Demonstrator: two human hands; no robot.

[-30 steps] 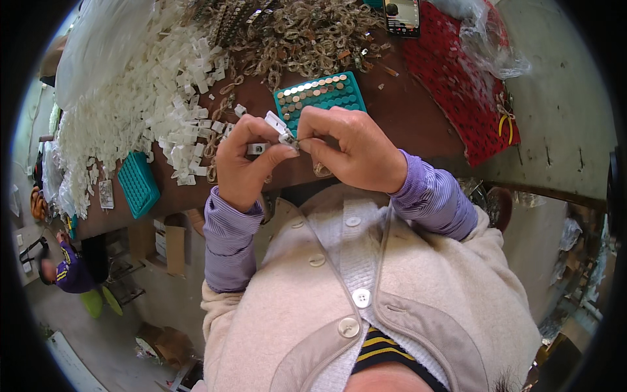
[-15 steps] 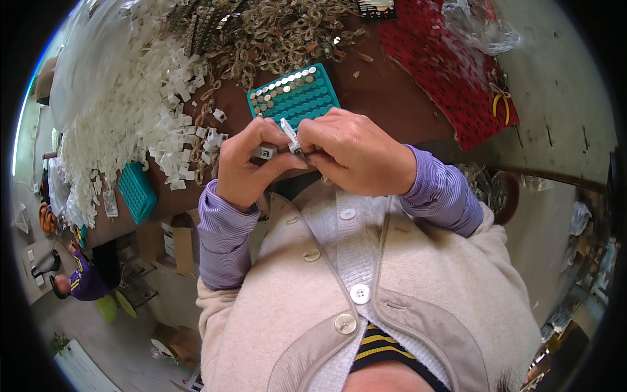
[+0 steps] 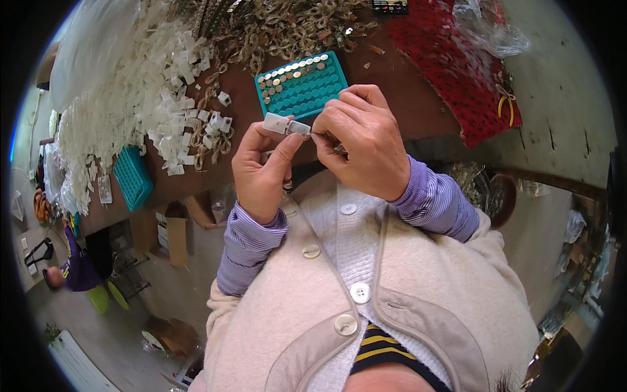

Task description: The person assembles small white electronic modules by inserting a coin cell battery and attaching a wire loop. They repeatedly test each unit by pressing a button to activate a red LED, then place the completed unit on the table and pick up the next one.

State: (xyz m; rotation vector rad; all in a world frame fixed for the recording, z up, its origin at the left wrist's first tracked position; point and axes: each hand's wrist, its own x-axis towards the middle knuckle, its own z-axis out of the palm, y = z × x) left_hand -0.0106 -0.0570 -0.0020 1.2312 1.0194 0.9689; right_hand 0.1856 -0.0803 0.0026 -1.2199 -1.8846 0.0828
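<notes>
Between the thumb and fingers of my left hand [image 3: 264,171] is a small white plastic case [image 3: 277,123], held with its two parts opened out side by side. The fingers of my right hand [image 3: 366,140] are pinched together at the right end of the case. Whether they grip the case or something tiny there is hidden. Just beyond my hands lies a teal tray [image 3: 343,77] with rows of round hollows. Small round silver discs [image 3: 302,66] fill its far rows; the nearer rows show bare hollows.
A large heap of white plastic pieces [image 3: 117,98] covers the table's left. Tangled brown cords [image 3: 281,29] lie at the back. A second teal tray [image 3: 132,178] sits at the left edge. Right: red cloth [image 3: 450,72], yellow-handled pliers [image 3: 505,108], clear plastic bag [image 3: 490,29]. Another person [image 3: 78,268] is far left.
The white case has turned from upright to lying nearly flat, its parts spread out. My right hand has turned and risen slightly at its right end. My left hand has shifted right.
</notes>
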